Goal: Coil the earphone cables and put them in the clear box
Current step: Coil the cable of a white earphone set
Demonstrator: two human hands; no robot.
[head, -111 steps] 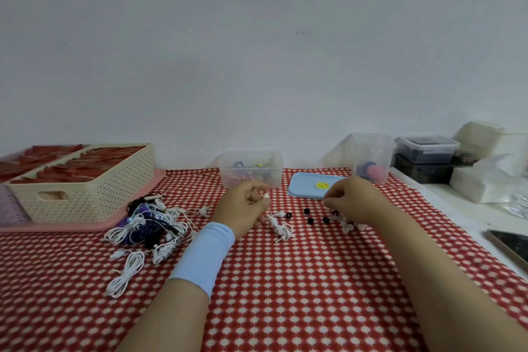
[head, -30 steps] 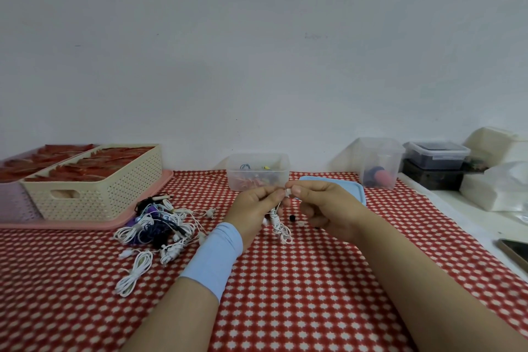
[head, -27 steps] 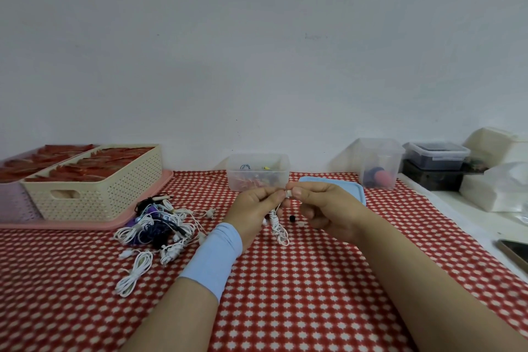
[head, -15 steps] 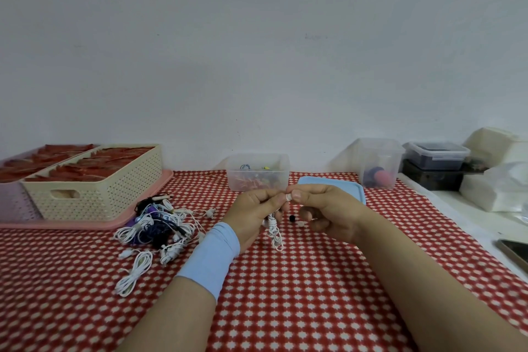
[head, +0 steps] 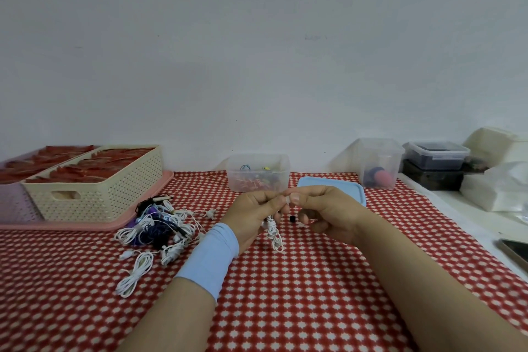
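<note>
Head view: I've got one white earphone cable (head: 273, 233) above the middle of the desk (head: 285, 294), with my left hand (head: 253, 218) and right hand (head: 328, 216) each in a grip pinching its top end. Its wound bundle hangs upright, loops pointing down. It isn't boxed yet. The clear box (head: 258, 180) sits just beyond, and the tangled pile (head: 160, 227) at left looks yet to do.

Plain pale wall (head: 257, 51); table (head: 285, 294) under red-white checked cloth.

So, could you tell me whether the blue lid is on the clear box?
No, the blue lid lies on the tablecloth beside the open clear box.
</note>
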